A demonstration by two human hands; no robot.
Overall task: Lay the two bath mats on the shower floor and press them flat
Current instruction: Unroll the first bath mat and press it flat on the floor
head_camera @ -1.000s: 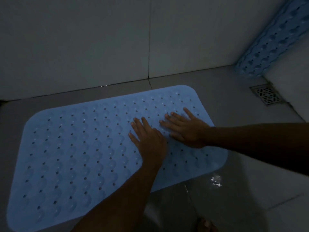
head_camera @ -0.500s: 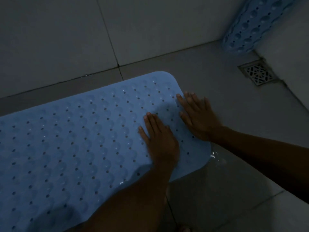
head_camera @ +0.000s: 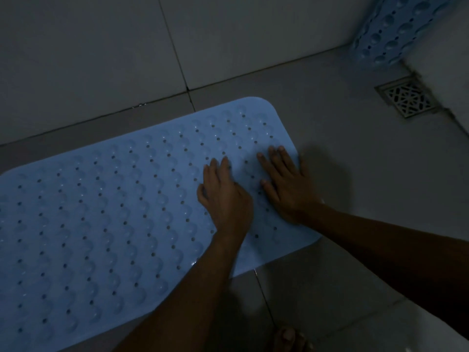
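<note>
Bath mat [head_camera: 101,224] number one is flat on the shower floor [head_camera: 342,153], stretching off to the left of your hands. Your left hand [head_camera: 224,196] and right hand [head_camera: 286,184] sit side by side, palms down, fingers straight and pressing near its right end, gripping nothing. Second mat [head_camera: 396,29] stands rolled up in the corner, well beyond your right hand. Floor drain [head_camera: 407,99] is out past your right hand too, near that roll.
</note>
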